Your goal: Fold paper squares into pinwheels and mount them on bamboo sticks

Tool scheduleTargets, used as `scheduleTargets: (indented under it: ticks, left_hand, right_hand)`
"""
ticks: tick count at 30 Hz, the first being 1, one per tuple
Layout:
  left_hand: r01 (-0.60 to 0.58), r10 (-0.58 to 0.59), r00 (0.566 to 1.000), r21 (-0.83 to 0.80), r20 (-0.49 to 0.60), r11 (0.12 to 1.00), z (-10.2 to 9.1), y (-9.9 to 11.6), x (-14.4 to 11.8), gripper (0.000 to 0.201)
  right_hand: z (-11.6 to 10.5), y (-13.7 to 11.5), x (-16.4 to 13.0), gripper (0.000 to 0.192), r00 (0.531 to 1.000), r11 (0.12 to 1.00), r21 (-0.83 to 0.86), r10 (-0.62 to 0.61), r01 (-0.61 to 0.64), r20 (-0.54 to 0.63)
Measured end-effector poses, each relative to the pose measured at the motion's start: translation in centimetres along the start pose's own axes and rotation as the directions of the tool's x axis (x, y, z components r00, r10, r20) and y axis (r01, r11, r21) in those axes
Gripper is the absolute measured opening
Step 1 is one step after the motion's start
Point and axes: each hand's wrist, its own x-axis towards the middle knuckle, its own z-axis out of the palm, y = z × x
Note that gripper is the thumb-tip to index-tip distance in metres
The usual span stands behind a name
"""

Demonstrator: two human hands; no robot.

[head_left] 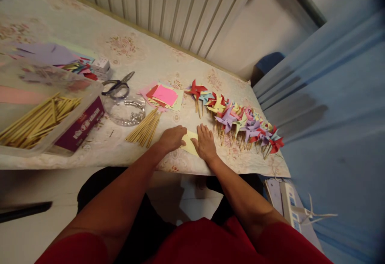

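At the far left a clear plastic box (18, 146) holds wooden sticks, with scissors (118, 84) and a loose bundle of sticks (144, 128) lying on the table (90, 27) further right. The left hand (172, 138) and right hand (205, 140) both press flat, fingers spread and gripping nothing, on a pale yellow paper square (190, 143) near the table's front edge. Just right of them lies a row of finished paper pinwheels (240, 121).

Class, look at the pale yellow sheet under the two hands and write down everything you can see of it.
The pale yellow paper sheet lies flat near the front edge of the table. It looks thin and matt, and one corner points towards the person. The left hand presses its left side, the right hand its right, so much of it is hidden.
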Motion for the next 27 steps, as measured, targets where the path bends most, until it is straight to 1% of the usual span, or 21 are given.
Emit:
scheduleTargets:
  ticks: [3,6,8,11,13,14,18,21,23,27]
  left_hand:
    - [0.005,-0.005,1.000,-0.002,0.014,1.000,-0.1,0.0,0.1,0.034]
    - [0.014,-0.014,1.000,-0.003,0.027,1.000,-0.2,0.1,0.1,0.034]
    - [0.022,-0.021,0.999,-0.007,0.031,1.000,-0.3,0.1,0.1,0.035]
    - [0.023,-0.023,0.999,-0.013,0.034,1.000,-0.4,0.1,0.2,0.035]
    - [0.028,-0.027,0.999,-0.016,0.040,0.999,-0.4,0.1,0.3,0.035]
    - [0.030,-0.030,0.999,-0.017,0.042,0.999,-0.4,0.1,0.3,0.035]
    - [0.030,-0.029,0.999,-0.017,0.035,0.999,-0.2,0.1,0.4,0.036]
    - [0.029,-0.028,0.999,-0.020,0.025,0.999,0.1,0.0,0.4,0.037]
    - [0.034,-0.034,0.999,-0.029,0.020,0.999,0.2,-0.1,0.4,0.037]
    - [0.040,-0.040,0.999,-0.076,0.004,0.996,0.3,-0.3,0.5,0.036]
  right_hand:
    - [-0.2,0.4,-1.3,0.065,1.000,1.000,0.014,0.006,-0.006,-0.009]
    - [-0.2,0.9,-2.4,0.064,0.999,0.998,0.060,0.005,-0.002,-0.046]
    - [-0.3,1.3,-3.0,0.063,0.995,0.994,0.113,0.005,0.006,-0.097]
    - [-0.4,1.6,-3.7,0.060,0.977,0.981,0.192,0.023,0.018,-0.212]
    - [-0.7,1.6,-4.1,0.059,0.965,0.978,0.196,-0.014,0.067,-0.262]
    - [-0.8,1.5,-4.3,0.059,0.963,0.978,0.181,-0.054,0.105,-0.265]
    - [-1.4,1.2,-4.7,0.059,0.960,0.961,0.121,-0.228,0.249,-0.164]
    - [-1.6,1.0,-4.4,0.054,0.943,0.936,0.122,-0.322,0.330,-0.081]
    - [-1.6,0.9,-4.1,0.051,0.938,0.928,0.134,-0.345,0.347,-0.039]
    - [-1.6,0.7,-3.7,0.046,0.948,0.936,0.158,-0.317,0.314,-0.006]
